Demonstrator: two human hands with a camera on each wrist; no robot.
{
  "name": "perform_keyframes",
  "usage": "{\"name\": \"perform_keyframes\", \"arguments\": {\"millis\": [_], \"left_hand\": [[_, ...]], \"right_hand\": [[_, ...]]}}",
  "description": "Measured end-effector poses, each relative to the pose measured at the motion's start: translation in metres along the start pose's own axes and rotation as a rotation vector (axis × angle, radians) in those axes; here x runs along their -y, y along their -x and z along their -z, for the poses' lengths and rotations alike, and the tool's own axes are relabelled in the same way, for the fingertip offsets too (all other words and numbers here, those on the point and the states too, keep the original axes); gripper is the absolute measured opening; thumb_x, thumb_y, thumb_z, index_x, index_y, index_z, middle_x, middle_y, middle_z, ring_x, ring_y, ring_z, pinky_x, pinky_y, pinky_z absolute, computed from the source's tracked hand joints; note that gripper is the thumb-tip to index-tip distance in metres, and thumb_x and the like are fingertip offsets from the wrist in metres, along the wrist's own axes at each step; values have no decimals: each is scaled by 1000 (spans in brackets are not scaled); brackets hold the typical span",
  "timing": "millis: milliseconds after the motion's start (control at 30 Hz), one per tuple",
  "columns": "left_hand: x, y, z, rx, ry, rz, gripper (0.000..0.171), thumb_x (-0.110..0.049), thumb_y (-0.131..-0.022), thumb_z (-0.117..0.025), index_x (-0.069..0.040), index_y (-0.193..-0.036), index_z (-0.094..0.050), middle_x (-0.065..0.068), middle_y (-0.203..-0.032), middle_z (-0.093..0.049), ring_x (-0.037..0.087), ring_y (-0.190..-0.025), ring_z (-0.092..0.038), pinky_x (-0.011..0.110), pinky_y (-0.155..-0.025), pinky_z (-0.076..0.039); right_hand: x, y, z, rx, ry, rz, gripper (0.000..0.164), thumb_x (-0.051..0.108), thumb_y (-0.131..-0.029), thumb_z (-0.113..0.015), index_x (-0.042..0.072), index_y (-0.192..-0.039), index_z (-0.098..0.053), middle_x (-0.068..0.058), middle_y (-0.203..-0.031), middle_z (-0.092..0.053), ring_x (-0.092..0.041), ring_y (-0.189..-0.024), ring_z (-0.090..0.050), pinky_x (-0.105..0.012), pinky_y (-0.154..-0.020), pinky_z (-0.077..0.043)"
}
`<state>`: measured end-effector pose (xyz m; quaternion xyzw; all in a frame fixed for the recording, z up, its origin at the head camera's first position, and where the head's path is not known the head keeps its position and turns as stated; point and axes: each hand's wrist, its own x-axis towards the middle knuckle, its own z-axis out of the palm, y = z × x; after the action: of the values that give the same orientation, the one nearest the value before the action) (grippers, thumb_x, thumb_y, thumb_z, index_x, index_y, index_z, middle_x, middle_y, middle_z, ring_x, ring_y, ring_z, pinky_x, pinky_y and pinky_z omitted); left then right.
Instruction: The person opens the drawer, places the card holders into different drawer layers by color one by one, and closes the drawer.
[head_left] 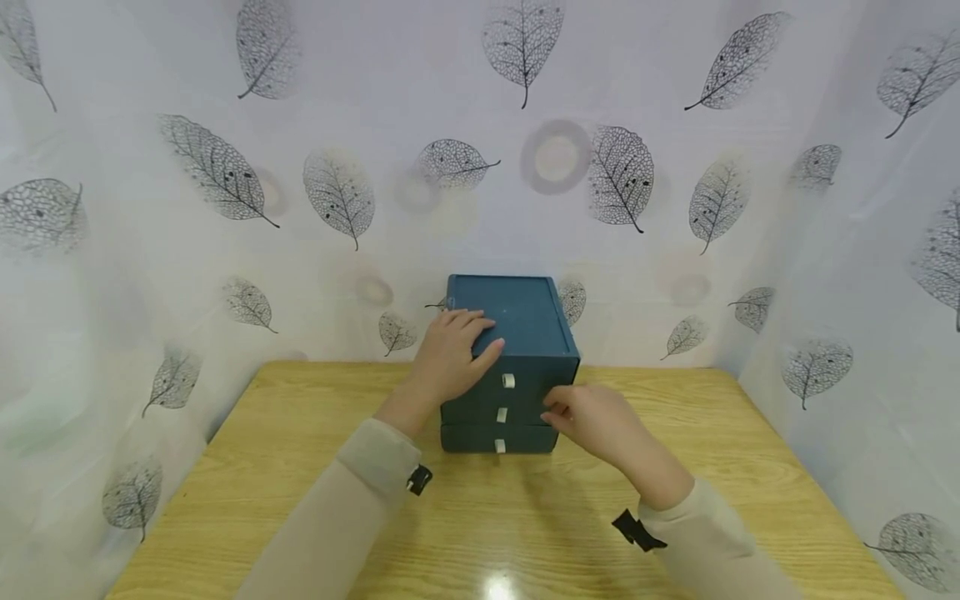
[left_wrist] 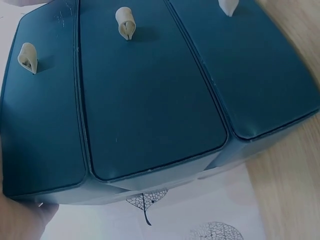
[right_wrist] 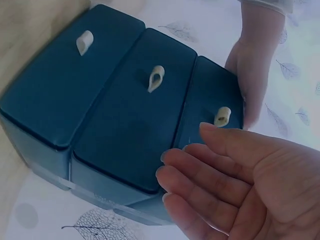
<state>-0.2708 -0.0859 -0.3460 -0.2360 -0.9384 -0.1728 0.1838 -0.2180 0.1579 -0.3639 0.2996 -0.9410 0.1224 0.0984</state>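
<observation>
A dark blue desktop drawer box (head_left: 517, 312) stands on the table, its three drawer fronts facing me. Each front has a small pale pull tab: top (head_left: 508, 381), middle (head_left: 502, 414) and bottom (head_left: 500, 446). My left hand (head_left: 450, 354) rests on the box's top at the front left, fingers spread over it. Beside the front's right side is my right hand (head_left: 600, 421), fingertips close to the upper drawers. The right wrist view shows that right hand (right_wrist: 250, 185) palm up with loosely bent fingers and nothing in it.
The wood-grain table (head_left: 330, 467) extends around the box on both sides and in front. A white curtain with a leaf print (head_left: 337, 196) hangs behind and at both sides. Black straps (head_left: 637, 531) show at the cuffs of the pale sleeves.
</observation>
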Motion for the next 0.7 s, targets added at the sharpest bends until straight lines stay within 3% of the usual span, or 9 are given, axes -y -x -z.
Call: {"name": "perform_keyframes", "arguments": {"millis": [300,700], "left_hand": [[4,3,4,20,24,-20,50,-46,-105,-47,-12,-140,-58,11,-149,-50,32,-143,-36,48,-121,-22],[14,17,9,-3,32,-3,52,-46,-104,-47,-13,-144,-54,13,-154,-43,33,-144,-35,51,-120,-25]], "right_hand": [[-6,0,22,-17,18,-24,12,18,-89,-77,10,-98,-77,2,-85,-72,-13,-74,-66,-30,-64,-56],[-16,-2,42,-110,52,2,11,17,-90,-76,10,-98,-76,0,-86,-73,-15,-74,-68,-34,-63,-57]]}}
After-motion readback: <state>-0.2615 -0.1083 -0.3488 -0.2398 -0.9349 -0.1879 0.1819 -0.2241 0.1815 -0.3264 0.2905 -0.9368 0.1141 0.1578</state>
